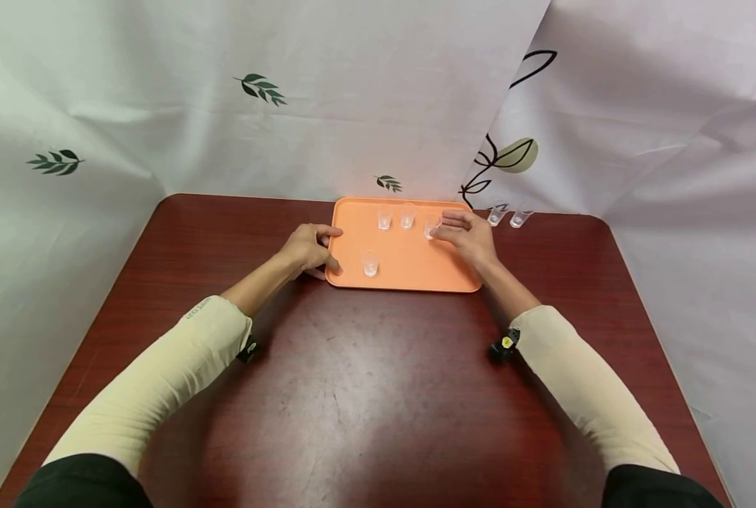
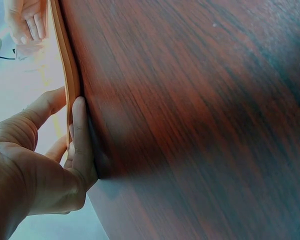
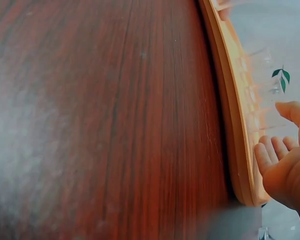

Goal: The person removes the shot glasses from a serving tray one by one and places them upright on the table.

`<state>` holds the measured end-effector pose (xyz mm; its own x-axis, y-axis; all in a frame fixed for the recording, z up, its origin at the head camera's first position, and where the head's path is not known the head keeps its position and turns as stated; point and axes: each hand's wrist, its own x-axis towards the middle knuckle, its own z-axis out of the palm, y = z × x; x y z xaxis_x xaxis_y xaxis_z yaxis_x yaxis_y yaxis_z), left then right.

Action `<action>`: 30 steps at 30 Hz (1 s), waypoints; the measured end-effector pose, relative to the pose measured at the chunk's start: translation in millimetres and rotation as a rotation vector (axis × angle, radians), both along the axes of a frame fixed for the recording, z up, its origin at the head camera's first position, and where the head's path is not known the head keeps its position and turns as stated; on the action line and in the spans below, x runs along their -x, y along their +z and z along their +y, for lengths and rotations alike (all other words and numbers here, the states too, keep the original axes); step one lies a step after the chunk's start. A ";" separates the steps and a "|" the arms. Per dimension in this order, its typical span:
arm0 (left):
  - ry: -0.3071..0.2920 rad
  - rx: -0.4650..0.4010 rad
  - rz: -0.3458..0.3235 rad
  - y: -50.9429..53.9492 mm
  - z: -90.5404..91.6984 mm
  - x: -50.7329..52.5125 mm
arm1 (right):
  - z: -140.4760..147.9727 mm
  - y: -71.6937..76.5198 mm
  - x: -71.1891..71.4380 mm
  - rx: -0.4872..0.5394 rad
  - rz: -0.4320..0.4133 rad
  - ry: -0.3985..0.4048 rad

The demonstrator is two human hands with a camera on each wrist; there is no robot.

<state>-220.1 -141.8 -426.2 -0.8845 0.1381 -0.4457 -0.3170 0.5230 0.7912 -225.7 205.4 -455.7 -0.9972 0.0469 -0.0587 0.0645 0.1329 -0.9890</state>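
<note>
My left hand (image 1: pixel 306 250) grips the left end of an orange tray (image 1: pixel 416 271); in the left wrist view, fingers of the hand (image 2: pixel 45 165) lie on both sides of the tray's rim (image 2: pixel 70 75). Over the tray's right part is my right hand (image 1: pixel 473 240), thumb and fingers apart beside a clear cup (image 1: pixel 430 228). The right wrist view has this hand (image 3: pixel 287 155) spread above the tray (image 3: pixel 232 120); contact with the cup is unclear. Two more clear cups (image 1: pixel 385 219) (image 1: pixel 407 216) stand along the back, and another (image 1: pixel 370 264) near the front left.
Two clear cups (image 1: pixel 495 214) (image 1: pixel 520 216) stand on the dark red table (image 1: pixel 365 381) just right of the tray, at its back edge. A pale curtain (image 1: pixel 327 127) with leaf prints hangs directly behind the table.
</note>
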 end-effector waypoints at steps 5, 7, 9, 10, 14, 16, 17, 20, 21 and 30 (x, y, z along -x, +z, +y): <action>-0.007 0.006 -0.002 -1.4 -0.3 1.3 | -4.7 -1.4 4.0 -0.016 -0.006 -0.008; -0.009 0.007 -0.002 -1.1 -0.3 1.2 | -6.8 -2.2 5.0 -0.022 -0.007 -0.014; -0.008 0.007 -0.003 -0.7 -0.2 0.9 | -8.8 -3.1 5.7 -0.029 -0.005 -0.019; -0.007 0.008 -0.004 -0.3 -0.3 0.6 | -9.8 -3.5 5.9 -0.026 -0.003 -0.022; -0.009 0.005 -0.005 0.8 -0.2 0.0 | -13.2 -4.7 5.9 -0.020 0.009 -0.028; -0.009 0.003 -0.004 1.0 -0.4 -0.2 | -14.8 -4.9 5.2 -0.017 0.014 -0.028; -0.008 0.001 -0.005 0.7 -0.5 -0.1 | -15.4 -4.8 4.8 -0.023 0.017 -0.027; -0.008 -0.002 -0.006 0.2 -0.8 0.0 | -16.8 -4.3 3.0 -0.040 0.027 -0.023; -0.008 -0.001 -0.007 0.3 -0.8 -0.1 | -16.9 -4.1 2.3 -0.045 0.030 -0.021; -0.013 0.006 -0.010 1.9 -0.8 -0.1 | -13.3 -4.1 -4.7 -0.070 0.032 -0.019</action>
